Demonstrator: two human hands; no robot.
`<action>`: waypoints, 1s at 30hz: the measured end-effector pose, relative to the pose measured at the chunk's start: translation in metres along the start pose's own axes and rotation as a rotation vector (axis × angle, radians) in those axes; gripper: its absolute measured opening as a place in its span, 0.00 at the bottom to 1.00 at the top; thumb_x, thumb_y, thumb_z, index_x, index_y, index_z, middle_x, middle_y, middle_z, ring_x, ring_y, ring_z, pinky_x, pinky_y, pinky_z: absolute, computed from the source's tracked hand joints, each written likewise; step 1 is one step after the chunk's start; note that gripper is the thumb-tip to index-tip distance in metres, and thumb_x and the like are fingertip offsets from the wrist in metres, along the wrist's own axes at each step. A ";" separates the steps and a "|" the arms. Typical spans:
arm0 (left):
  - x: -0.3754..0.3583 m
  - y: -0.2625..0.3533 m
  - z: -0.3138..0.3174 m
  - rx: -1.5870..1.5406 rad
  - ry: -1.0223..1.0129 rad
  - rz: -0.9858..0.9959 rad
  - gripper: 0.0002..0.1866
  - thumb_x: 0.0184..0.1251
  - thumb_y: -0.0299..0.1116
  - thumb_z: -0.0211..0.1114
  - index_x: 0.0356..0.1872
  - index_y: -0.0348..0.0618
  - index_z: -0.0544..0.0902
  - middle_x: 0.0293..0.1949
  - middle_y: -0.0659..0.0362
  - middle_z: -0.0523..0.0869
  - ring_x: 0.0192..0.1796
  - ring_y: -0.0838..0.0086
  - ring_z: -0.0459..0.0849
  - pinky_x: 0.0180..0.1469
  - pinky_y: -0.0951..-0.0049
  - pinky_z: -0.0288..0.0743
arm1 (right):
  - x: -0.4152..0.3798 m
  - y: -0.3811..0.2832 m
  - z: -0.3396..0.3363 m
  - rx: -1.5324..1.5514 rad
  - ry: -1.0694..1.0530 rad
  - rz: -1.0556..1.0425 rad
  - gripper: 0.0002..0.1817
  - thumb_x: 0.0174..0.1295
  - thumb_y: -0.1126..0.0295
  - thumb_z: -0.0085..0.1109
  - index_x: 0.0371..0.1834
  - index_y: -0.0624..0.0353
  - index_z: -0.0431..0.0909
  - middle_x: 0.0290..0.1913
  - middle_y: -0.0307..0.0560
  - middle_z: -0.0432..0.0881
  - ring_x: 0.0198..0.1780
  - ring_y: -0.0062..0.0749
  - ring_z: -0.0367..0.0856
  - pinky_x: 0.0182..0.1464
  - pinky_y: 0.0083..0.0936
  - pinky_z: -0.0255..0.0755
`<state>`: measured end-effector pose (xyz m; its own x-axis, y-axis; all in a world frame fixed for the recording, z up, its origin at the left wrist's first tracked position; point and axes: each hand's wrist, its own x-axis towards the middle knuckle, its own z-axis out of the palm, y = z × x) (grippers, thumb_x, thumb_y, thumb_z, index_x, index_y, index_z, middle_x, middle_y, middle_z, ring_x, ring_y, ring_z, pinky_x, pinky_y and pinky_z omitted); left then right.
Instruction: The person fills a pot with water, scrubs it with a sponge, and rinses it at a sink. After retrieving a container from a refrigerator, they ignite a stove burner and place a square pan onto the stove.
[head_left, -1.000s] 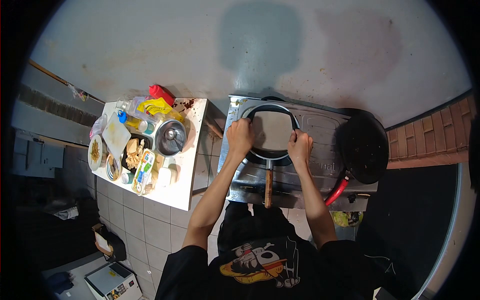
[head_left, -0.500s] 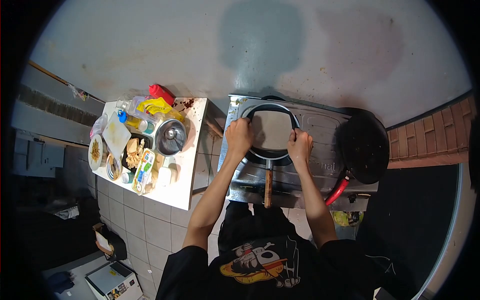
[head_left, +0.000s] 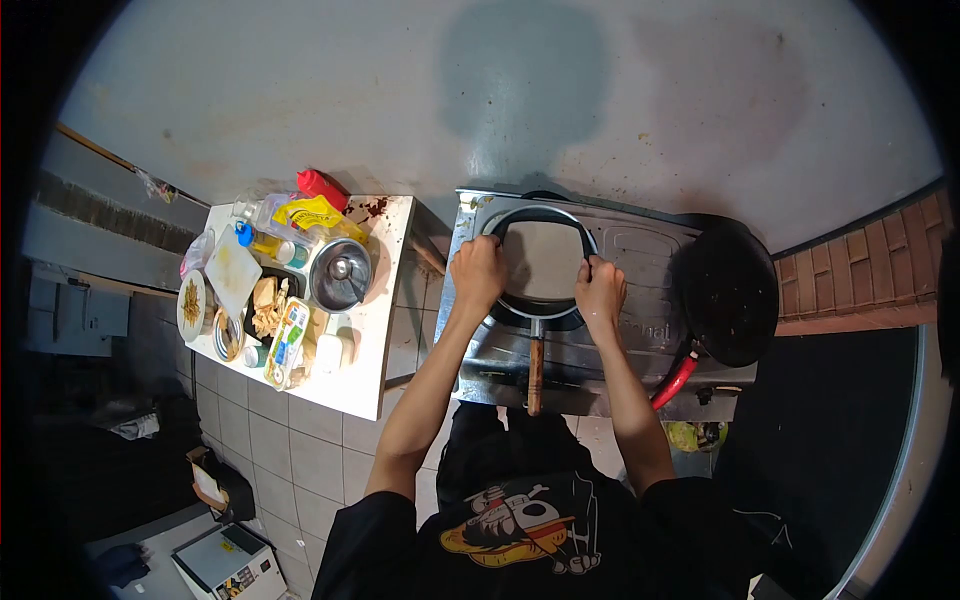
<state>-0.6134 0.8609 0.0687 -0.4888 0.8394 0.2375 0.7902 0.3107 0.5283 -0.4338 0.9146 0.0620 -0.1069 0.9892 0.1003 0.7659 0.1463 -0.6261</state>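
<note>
A saucepan (head_left: pixel 541 309) with a metal rim and a wooden handle (head_left: pixel 536 377) stands on the stove, its handle toward me. Over its mouth lies a squarish, dark-rimmed dish (head_left: pixel 543 258) with a pale, flat surface inside. My left hand (head_left: pixel 478 270) is closed on the dish's left edge, at the saucepan's rim. On the opposite side, my right hand (head_left: pixel 600 288) grips the dish's right edge, thumb on top. The fingertips of both hands are partly hidden.
A black frying pan (head_left: pixel 726 290) with a red handle (head_left: pixel 675 382) sits on the stove's right side. To the left, a white table (head_left: pixel 350 390) bears a steel bowl (head_left: pixel 341 275), a cutting board (head_left: pixel 233 275), a red bottle (head_left: pixel 322 188) and several packages. The wall rises behind the stove.
</note>
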 end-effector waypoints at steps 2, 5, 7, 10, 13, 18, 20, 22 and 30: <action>-0.001 -0.001 0.001 -0.004 0.002 0.003 0.08 0.58 0.33 0.60 0.35 0.42 0.82 0.31 0.43 0.82 0.35 0.47 0.81 0.38 0.50 0.73 | 0.000 0.000 -0.001 0.000 -0.008 -0.013 0.09 0.59 0.69 0.55 0.28 0.63 0.78 0.28 0.63 0.81 0.34 0.61 0.80 0.37 0.49 0.73; -0.001 -0.002 0.003 -0.011 0.041 0.018 0.07 0.59 0.33 0.60 0.35 0.42 0.82 0.31 0.43 0.82 0.35 0.47 0.81 0.38 0.50 0.73 | -0.001 -0.001 -0.001 -0.003 0.003 -0.011 0.09 0.59 0.69 0.55 0.28 0.63 0.78 0.27 0.62 0.81 0.34 0.61 0.80 0.37 0.49 0.73; -0.001 -0.003 0.003 -0.009 0.043 0.027 0.08 0.59 0.33 0.60 0.35 0.42 0.82 0.31 0.44 0.82 0.34 0.47 0.81 0.38 0.50 0.73 | -0.001 -0.003 -0.002 -0.001 -0.009 -0.009 0.09 0.59 0.69 0.55 0.28 0.63 0.78 0.27 0.62 0.81 0.34 0.60 0.80 0.37 0.49 0.73; -0.001 0.000 0.000 0.006 0.031 0.002 0.08 0.59 0.34 0.61 0.36 0.43 0.82 0.31 0.44 0.82 0.35 0.48 0.81 0.38 0.50 0.73 | 0.000 -0.002 -0.002 -0.002 -0.017 -0.008 0.09 0.59 0.68 0.55 0.28 0.63 0.78 0.27 0.62 0.80 0.34 0.60 0.80 0.37 0.49 0.73; 0.001 0.003 -0.006 0.006 -0.084 -0.100 0.10 0.60 0.37 0.60 0.39 0.48 0.85 0.36 0.43 0.83 0.42 0.47 0.81 0.45 0.51 0.74 | -0.001 -0.003 -0.002 -0.010 -0.019 0.001 0.09 0.59 0.68 0.55 0.28 0.63 0.78 0.27 0.62 0.80 0.34 0.61 0.80 0.37 0.49 0.73; -0.002 -0.003 0.000 0.019 -0.009 -0.022 0.09 0.59 0.35 0.61 0.37 0.44 0.83 0.32 0.44 0.82 0.36 0.49 0.81 0.39 0.51 0.73 | -0.001 -0.003 -0.001 -0.023 -0.030 0.014 0.09 0.59 0.68 0.55 0.28 0.63 0.78 0.28 0.63 0.81 0.34 0.61 0.80 0.37 0.49 0.73; -0.002 -0.003 0.000 0.020 0.003 -0.022 0.09 0.59 0.35 0.61 0.37 0.44 0.82 0.32 0.44 0.82 0.36 0.49 0.81 0.39 0.51 0.73 | -0.001 -0.001 0.000 -0.034 -0.017 -0.004 0.09 0.59 0.68 0.55 0.29 0.63 0.79 0.28 0.63 0.81 0.34 0.60 0.80 0.37 0.49 0.73; -0.002 -0.004 0.001 0.021 -0.017 -0.039 0.09 0.60 0.36 0.61 0.37 0.44 0.82 0.33 0.44 0.82 0.37 0.49 0.81 0.40 0.51 0.73 | -0.001 -0.001 0.000 -0.037 -0.024 -0.001 0.09 0.59 0.68 0.55 0.29 0.62 0.79 0.28 0.63 0.81 0.34 0.60 0.81 0.37 0.49 0.73; -0.002 -0.003 -0.001 0.021 -0.001 -0.029 0.09 0.60 0.36 0.61 0.37 0.44 0.82 0.33 0.45 0.82 0.37 0.48 0.81 0.39 0.50 0.72 | 0.000 0.001 0.002 -0.042 -0.032 0.003 0.09 0.59 0.67 0.55 0.32 0.62 0.80 0.28 0.62 0.81 0.34 0.60 0.81 0.37 0.50 0.73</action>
<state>-0.6147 0.8578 0.0670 -0.5110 0.8306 0.2214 0.7833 0.3438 0.5179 -0.4344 0.9142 0.0602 -0.1244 0.9895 0.0736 0.7920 0.1437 -0.5934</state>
